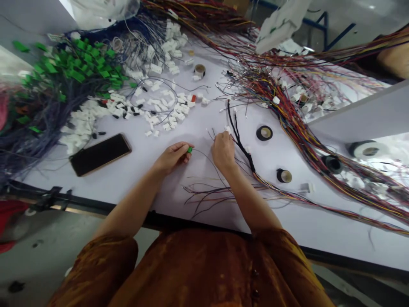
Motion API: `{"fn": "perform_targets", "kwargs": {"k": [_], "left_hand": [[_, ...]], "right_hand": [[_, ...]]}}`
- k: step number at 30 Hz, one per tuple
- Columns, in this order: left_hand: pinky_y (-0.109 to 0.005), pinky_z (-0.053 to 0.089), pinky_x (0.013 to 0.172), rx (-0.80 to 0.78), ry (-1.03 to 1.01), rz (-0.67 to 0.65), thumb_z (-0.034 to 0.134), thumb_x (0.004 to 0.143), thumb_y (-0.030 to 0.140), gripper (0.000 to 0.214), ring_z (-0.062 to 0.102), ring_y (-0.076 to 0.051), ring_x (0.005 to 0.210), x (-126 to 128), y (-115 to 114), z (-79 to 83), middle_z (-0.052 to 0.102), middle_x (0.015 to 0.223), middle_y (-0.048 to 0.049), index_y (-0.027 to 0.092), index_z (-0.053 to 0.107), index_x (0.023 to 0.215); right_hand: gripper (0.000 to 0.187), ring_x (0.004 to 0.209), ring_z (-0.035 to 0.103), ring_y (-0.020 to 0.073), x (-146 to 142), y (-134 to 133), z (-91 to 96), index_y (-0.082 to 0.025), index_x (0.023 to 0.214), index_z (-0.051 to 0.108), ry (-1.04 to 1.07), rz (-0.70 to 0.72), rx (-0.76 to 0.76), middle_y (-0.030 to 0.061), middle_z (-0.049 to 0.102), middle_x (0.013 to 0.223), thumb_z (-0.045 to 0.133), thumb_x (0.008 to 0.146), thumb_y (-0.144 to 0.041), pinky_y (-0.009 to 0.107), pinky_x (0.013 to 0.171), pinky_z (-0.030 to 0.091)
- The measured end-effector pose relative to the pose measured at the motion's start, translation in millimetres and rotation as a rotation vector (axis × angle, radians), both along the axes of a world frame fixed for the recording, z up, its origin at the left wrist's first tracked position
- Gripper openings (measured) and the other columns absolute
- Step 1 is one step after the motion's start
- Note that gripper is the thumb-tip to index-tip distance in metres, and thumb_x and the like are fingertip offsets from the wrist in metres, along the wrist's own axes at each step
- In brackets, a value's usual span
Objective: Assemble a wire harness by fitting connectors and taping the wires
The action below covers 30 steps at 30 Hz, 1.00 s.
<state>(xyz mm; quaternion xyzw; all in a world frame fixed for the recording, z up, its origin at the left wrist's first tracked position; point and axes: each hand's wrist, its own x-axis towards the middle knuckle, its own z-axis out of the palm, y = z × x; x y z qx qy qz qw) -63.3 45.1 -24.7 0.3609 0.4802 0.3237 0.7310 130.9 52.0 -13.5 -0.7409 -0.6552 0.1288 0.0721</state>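
Note:
My left hand [175, 157] pinches a small green connector [189, 149] between thumb and fingers. A thin grey wire runs from that connector toward the lower right. To its right, my right hand [223, 150] is closed, fingertips down among thin wires; what lies inside its grip is hidden. Just beyond its fingertips shows a small white connector [227, 129]. Beside this hand lies a wire harness [246, 155] wrapped in black tape, with branches pointing away from me. Its loose wire ends [204, 194] fan out below my right wrist.
A phone [100, 154] lies at left. Piled behind it are green connectors [78, 62] on wires and loose white connectors [172, 108]. Tape rolls [264, 133] stand at right, near a thick wire bundle [294, 125] and a grey panel [367, 111]. At far right, a person's arm [396, 57] shows.

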Motion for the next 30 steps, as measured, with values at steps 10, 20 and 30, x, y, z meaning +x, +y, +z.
{"fn": "perform_targets", "kwargs": {"k": [10, 20, 30], "left_hand": [[-0.02, 0.048, 0.056, -0.013, -0.064, -0.006, 0.075, 0.079, 0.03, 0.028, 0.059, -0.008, 0.056, -6, -3, -4.0, 0.066, 0.069, 0.0003, 0.016, 0.067, 0.102], [-0.022, 0.05, 0.055, 0.068, -0.007, 0.024, 0.073, 0.08, 0.031, 0.02, 0.061, -0.009, 0.056, -9, -5, -3.4, 0.067, 0.069, -0.0006, 0.016, 0.066, 0.092], [-0.017, 0.042, 0.046, 0.185, 0.055, 0.12, 0.074, 0.08, 0.036, 0.022, 0.054, -0.007, 0.048, -5, -4, -4.2, 0.061, 0.059, 0.0034, 0.017, 0.064, 0.086]], "right_hand": [[0.015, 0.095, 0.059, 0.0206, 0, 2, -7.9, -0.012, 0.107, 0.057, 0.175, -0.066, 0.033, 0.0152, 0.059, 0.117, 0.046, 0.097, -0.013, 0.032, 0.078, 0.044], [0.015, 0.093, 0.056, 0.022, -1, 9, -16.6, -0.017, 0.086, 0.057, 0.192, 0.003, 0.091, 0.013, 0.061, 0.106, 0.047, 0.095, -0.011, 0.034, 0.079, 0.042], [0.007, 0.067, 0.053, 0.0107, -9, -18, -6.1, -0.022, 0.088, 0.049, 0.92, 0.143, 0.208, -0.0029, 0.058, 0.076, 0.053, 0.092, -0.018, 0.026, 0.068, 0.042]]}}
